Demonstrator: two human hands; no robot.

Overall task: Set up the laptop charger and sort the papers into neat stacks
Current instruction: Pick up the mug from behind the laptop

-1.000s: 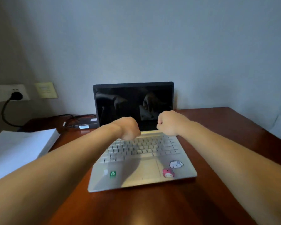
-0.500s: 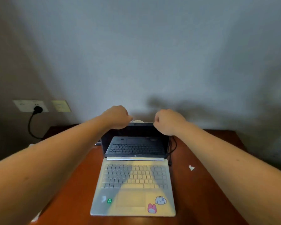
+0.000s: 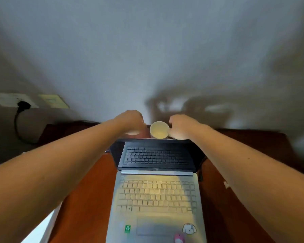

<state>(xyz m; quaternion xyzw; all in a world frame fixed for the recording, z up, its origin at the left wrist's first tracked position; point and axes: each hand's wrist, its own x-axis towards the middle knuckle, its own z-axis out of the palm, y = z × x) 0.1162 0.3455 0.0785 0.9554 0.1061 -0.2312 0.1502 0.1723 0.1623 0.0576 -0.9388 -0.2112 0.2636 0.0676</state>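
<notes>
Laptop [image 3: 156,199], open and square to you on the desk [image 3: 88,181], its screen leaned well back so that the dark glass mirrors the keys; this tilt lets you reach over the lid's top edge. Papers [image 3: 40,228] lie at the desk's near left, mostly out of frame and, as far as can be seen, not yet sorted. Your left hand [image 3: 130,122] and right hand [image 3: 181,127] hang behind the lid, backs up, fingers curled downward. What either holds cannot be told: the fingertips are hidden and the left is blurred. A pale bowl [image 3: 159,129] stands between them, its rim touching or just beside the right hand, probably being cleared from the cord's path. The charger's plug [image 3: 23,104] sits in the wall socket [image 3: 7,99] at far left, its cable [image 3: 16,127] drooping toward the desk. A dark cord [image 3: 201,172] shows by the laptop's right hinge, its seating unclear.
</notes>
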